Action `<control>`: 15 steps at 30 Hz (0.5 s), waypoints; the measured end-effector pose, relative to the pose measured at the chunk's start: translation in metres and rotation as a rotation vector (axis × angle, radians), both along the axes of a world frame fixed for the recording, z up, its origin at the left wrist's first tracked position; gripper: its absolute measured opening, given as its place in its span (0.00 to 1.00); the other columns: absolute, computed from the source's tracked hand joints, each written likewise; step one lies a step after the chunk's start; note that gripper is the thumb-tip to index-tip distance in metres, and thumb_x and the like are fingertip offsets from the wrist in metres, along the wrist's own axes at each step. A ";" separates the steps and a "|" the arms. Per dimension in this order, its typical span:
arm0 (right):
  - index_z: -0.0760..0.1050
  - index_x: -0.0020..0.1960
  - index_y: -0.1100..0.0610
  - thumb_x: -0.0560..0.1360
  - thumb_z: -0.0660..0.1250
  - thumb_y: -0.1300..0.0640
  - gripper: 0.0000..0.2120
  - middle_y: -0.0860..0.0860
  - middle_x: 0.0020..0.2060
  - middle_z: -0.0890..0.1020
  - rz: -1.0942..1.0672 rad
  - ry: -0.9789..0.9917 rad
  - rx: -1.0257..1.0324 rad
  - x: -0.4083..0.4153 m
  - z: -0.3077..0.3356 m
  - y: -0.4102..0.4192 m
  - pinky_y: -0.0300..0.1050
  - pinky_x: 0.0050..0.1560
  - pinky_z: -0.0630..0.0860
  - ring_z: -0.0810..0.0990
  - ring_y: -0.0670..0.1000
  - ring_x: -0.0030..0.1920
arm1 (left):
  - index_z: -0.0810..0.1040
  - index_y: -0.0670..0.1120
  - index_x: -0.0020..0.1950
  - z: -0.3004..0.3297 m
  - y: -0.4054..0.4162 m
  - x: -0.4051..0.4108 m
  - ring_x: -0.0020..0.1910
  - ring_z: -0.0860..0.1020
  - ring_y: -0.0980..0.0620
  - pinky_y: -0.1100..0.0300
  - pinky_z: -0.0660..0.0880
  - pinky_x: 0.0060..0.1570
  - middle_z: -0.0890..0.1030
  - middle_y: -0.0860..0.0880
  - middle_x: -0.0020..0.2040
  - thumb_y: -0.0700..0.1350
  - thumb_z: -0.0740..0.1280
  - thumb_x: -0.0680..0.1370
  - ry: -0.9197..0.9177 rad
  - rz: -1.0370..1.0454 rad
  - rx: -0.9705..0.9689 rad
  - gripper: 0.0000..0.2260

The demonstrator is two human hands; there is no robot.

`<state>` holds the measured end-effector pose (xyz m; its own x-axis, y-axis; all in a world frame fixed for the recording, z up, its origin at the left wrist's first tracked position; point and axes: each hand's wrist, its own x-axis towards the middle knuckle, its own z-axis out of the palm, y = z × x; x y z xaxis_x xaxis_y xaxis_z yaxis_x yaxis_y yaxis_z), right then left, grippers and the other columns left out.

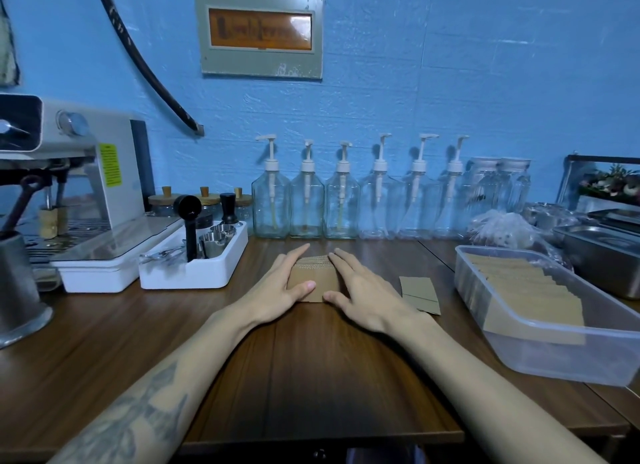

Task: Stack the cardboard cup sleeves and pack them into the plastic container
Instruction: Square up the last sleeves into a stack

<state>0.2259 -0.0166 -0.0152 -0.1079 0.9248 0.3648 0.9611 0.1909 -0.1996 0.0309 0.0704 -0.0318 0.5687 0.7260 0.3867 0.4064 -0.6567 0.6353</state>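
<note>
Hands: my left hand (287, 283) and right hand (360, 290) clasp the sleeve stack (313, 280) between flat palms | stack: mid-worktop, toward back edge | container (606, 356): right edge, nearer my right hand, long axis running front-to-back | loose sleeves (419, 293) between.

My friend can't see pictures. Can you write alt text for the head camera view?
Both hands, left hand and right hand, squeeze a stack of cardboard sleeves on a wooden table. A plastic container of sleeves sits right; two loose sleeves lie between.
</note>
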 end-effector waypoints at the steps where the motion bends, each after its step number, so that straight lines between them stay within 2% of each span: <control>1: 0.49 0.80 0.52 0.79 0.62 0.42 0.37 0.46 0.79 0.51 0.002 -0.004 0.005 -0.001 0.000 -0.001 0.53 0.68 0.67 0.61 0.54 0.76 | 0.56 0.59 0.78 0.000 0.000 0.001 0.66 0.66 0.59 0.60 0.62 0.65 0.66 0.56 0.67 0.54 0.66 0.80 0.000 0.004 -0.004 0.30; 5: 0.48 0.80 0.51 0.79 0.62 0.42 0.37 0.45 0.79 0.51 0.011 0.015 0.003 0.000 -0.001 -0.004 0.54 0.68 0.68 0.61 0.54 0.75 | 0.65 0.58 0.71 0.000 -0.001 0.002 0.64 0.72 0.55 0.61 0.69 0.60 0.70 0.54 0.66 0.51 0.68 0.79 -0.034 0.013 0.009 0.22; 9: 0.51 0.79 0.50 0.78 0.62 0.41 0.36 0.48 0.77 0.57 -0.009 0.115 0.008 0.016 0.002 -0.012 0.54 0.71 0.65 0.61 0.54 0.75 | 0.67 0.57 0.70 0.000 -0.001 0.001 0.62 0.72 0.56 0.60 0.69 0.60 0.71 0.54 0.66 0.49 0.68 0.79 -0.050 0.012 0.020 0.20; 12: 0.55 0.78 0.52 0.79 0.61 0.41 0.33 0.54 0.75 0.63 -0.163 0.214 -0.056 0.039 0.002 -0.022 0.54 0.72 0.61 0.63 0.58 0.73 | 0.67 0.57 0.70 0.001 -0.002 0.000 0.62 0.72 0.57 0.62 0.69 0.58 0.71 0.55 0.66 0.50 0.68 0.79 -0.038 0.012 0.021 0.20; 15: 0.62 0.75 0.54 0.80 0.60 0.41 0.28 0.57 0.71 0.67 -0.383 0.102 -0.098 0.060 0.001 -0.030 0.55 0.68 0.67 0.68 0.61 0.69 | 0.68 0.56 0.70 0.002 -0.002 -0.001 0.62 0.72 0.57 0.66 0.67 0.55 0.72 0.56 0.65 0.50 0.68 0.79 -0.043 0.018 0.027 0.20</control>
